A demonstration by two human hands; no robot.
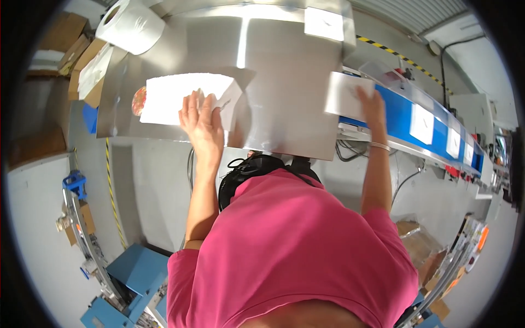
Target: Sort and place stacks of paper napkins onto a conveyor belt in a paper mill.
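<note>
My left hand (202,117) rests with its fingers spread on a row of white, flat, square pieces (169,101) lying closely packed on the steel table (290,82). The end piece, near my fingertips, carries a small dark mark. Against the row's left end is a round, red-patterned thing (139,101). At the near end of the blue conveyor belt (396,112), my right hand (372,104) grips another white square piece (347,97); both are smeared by motion, and my thumb is hard to make out.
More white squares (421,124) lie spaced along the belt, beside a clear guard (402,82). One white sheet (324,24) is at the table's far right corner. A large white roll (131,27) stands far left, near an open cardboard box (94,76).
</note>
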